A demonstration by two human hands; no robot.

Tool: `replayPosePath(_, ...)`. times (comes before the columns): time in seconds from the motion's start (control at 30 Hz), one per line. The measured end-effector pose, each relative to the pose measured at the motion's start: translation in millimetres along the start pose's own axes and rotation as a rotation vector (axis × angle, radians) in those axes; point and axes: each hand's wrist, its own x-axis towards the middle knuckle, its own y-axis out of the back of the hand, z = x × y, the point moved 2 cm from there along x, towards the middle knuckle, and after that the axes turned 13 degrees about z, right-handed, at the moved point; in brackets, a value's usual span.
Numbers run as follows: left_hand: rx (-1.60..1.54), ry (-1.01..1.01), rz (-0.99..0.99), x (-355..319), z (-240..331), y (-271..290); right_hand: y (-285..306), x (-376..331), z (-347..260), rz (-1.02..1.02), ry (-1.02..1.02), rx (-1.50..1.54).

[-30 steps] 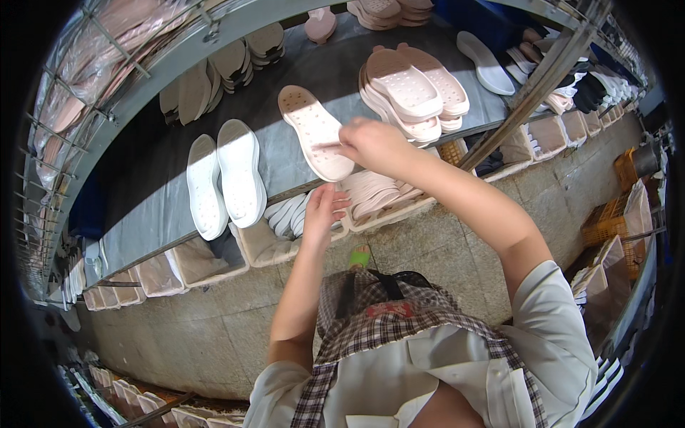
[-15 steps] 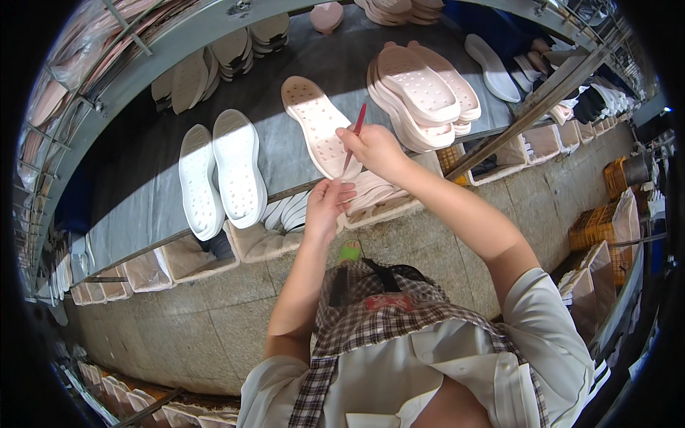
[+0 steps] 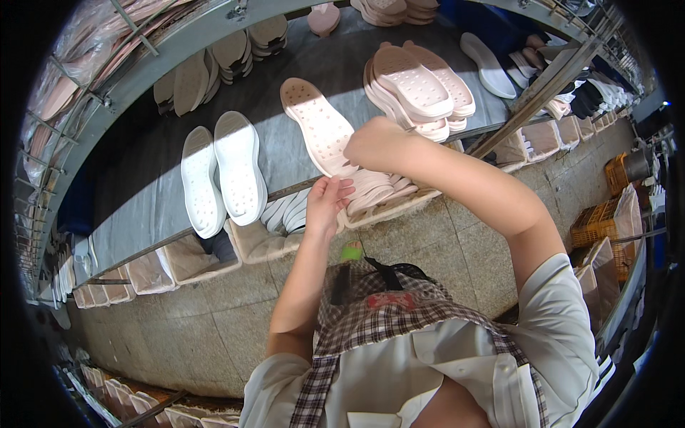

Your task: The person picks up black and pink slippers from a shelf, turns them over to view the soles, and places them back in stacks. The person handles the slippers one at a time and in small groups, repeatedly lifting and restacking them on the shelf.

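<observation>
A pink sole [image 3: 317, 125] lies just beyond the bent left fingers [image 3: 342, 192], the right hand [image 3: 372, 146] beside them; I cannot tell either grip.

Grey counter [image 3: 278, 143], one, bearing: white soles [image 3: 240, 167], two, paired at the left; single white sole [image 3: 487, 65], one, at the far right; single pink sole [image 3: 316, 121], one, between the white pair and the pile; uppermost pink soles [image 3: 412, 87], two, side by side on the pile [image 3: 382, 100], its lower layers too overlapped to count. Elsewhere: plaid apron [image 3: 389, 324], one; green shoe [image 3: 352, 252], one visible.
</observation>
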Motion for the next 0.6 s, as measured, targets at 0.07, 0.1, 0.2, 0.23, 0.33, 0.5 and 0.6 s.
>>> replayPosePath(0.07,-0.009,0.002,0.001,1,-1,1,-4,8,-7,-0.047,0.036,-0.052)
replayPosePath(0.1,-0.014,0.003,0.005,1,-1,1,-5,12,-11,-0.070,0.054,-0.084)
replayPosePath(0.2,-0.026,0.002,0.016,1,-4,1,-11,18,-20,-0.135,0.117,-0.138)
replayPosePath(0.23,-0.034,0.005,0.025,0,-5,1,-12,20,-20,-0.161,0.107,-0.169)
replayPosePath(0.33,-0.036,-0.007,0.017,0,-8,-4,-10,20,-20,-0.233,0.042,-0.246)
replayPosePath(0.5,-0.038,-0.023,0.039,2,-7,-11,7,-11,-3,-0.063,-0.101,-0.179)
replayPosePath(0.6,-0.010,-0.015,0.109,0,-8,-9,23,-65,4,0.849,0.097,0.141)
